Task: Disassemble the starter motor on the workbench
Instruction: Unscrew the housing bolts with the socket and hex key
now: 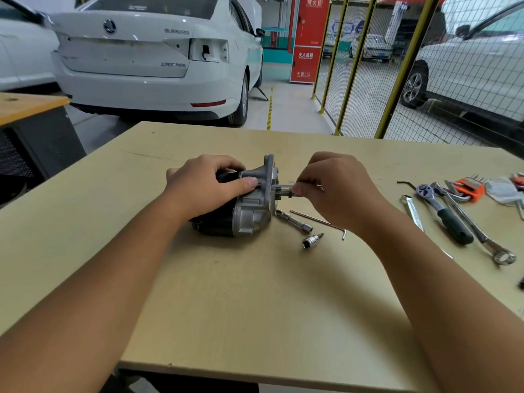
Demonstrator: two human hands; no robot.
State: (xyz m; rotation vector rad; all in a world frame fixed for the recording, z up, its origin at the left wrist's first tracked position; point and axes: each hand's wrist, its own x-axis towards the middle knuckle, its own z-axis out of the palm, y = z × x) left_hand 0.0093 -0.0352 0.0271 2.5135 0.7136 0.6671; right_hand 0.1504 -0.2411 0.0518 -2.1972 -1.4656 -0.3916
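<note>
Head view: right hand (337, 188) hides most of thin tool (283, 186) at starter motor (241, 205).

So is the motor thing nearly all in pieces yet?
Not nearly. The starter motor still looks whole, its silver end housing on the black body. Tools are out: a socket extension and hex key lie beside it. The left hand steadies it while the right hand works a thin tool at its end. Taking it apart remains.
</note>
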